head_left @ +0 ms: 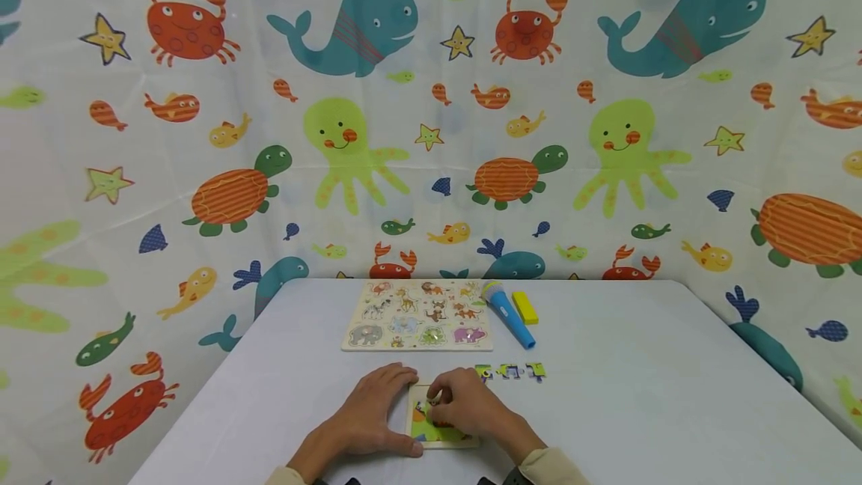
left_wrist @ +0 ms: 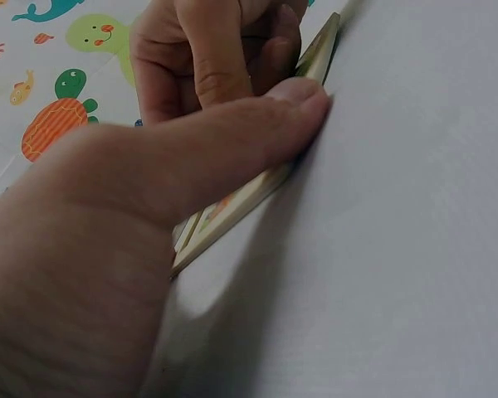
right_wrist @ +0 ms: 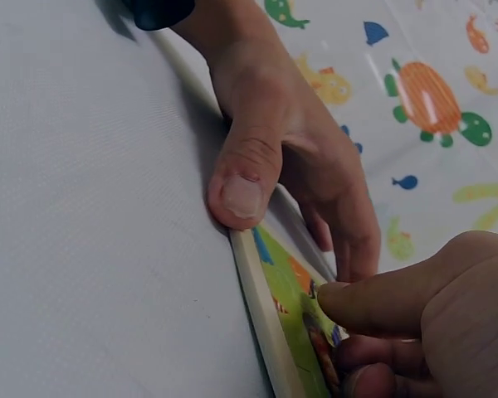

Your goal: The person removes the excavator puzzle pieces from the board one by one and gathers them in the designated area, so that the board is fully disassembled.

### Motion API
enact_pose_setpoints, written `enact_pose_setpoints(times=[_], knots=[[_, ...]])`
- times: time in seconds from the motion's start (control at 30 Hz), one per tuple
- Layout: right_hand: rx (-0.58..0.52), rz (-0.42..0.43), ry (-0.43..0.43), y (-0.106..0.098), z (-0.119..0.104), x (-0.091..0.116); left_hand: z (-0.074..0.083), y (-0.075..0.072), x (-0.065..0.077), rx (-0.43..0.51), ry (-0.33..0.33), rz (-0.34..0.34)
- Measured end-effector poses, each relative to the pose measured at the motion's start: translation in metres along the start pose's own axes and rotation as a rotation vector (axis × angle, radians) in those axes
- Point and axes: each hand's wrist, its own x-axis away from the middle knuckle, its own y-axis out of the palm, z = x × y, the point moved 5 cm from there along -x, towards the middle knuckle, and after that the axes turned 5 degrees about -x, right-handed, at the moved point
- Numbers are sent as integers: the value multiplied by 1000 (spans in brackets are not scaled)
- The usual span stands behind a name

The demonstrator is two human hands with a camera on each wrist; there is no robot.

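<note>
A small jigsaw puzzle board (head_left: 438,435) with a pale wooden rim and a green, colourful picture lies flat at the table's near side. My left hand (head_left: 373,412) lies at its left side, the thumb (right_wrist: 247,178) on the near rim and the fingers stretched toward the far left corner. Over the board, my right hand (head_left: 466,404) has thumb and fingers curled together, pinching a small puzzle piece (head_left: 434,400) mostly hidden by the fingers. In the right wrist view the right thumb (right_wrist: 382,298) is low over the picture.
Loose puzzle pieces (head_left: 509,371) lie in a row behind the right hand. Farther back are a wooden animal peg board (head_left: 417,320), a blue toy microphone (head_left: 512,318) and a yellow block (head_left: 525,307). A sea-animal printed curtain (head_left: 431,163) hangs behind the white table (head_left: 640,395).
</note>
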Motion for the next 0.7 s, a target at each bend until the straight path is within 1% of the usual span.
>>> enact_pose_setpoints(times=[0.27,0.6,0.7], knots=[[55,19,0,3,-1,1,2,0,1,-11,9,10],[77,34,31,5,1,1,0,1,1,-5,-2,5],[77,36,28,5,1,1,1,1,0,-3,-2,6]])
